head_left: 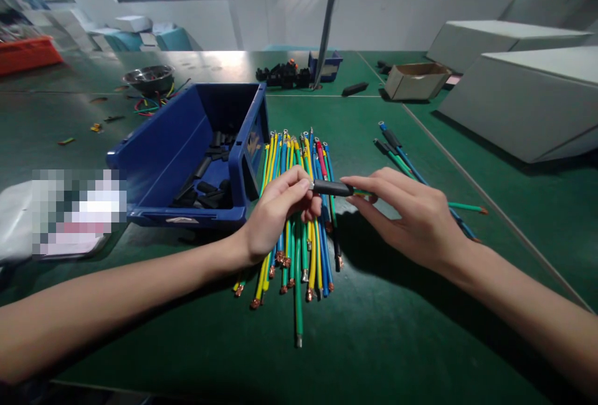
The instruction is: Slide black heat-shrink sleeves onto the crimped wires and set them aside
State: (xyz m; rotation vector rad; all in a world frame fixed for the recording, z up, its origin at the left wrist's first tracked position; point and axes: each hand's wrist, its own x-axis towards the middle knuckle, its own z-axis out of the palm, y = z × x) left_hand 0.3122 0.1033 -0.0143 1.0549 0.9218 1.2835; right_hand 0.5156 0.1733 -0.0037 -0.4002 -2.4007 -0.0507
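Observation:
A short black sleeve sits around a green-yellow cable, level above the table. My left hand pinches the metal lug at its left end. Thumb and fingers of my right hand close on the sleeve's right end, where the cable comes out. Beneath my hands lies a spread of cut cables in green, yellow, blue and red, with lugs at the far ends and bare copper at several near ends. Right of it, a few cables with black sleeves lie partly behind my right hand.
A blue bin holding black sleeve pieces stands left of the cables. Behind are a metal bowl, a small blue bin and a cardboard box. A grey casing stands right; a plastic-wrapped packet lies left.

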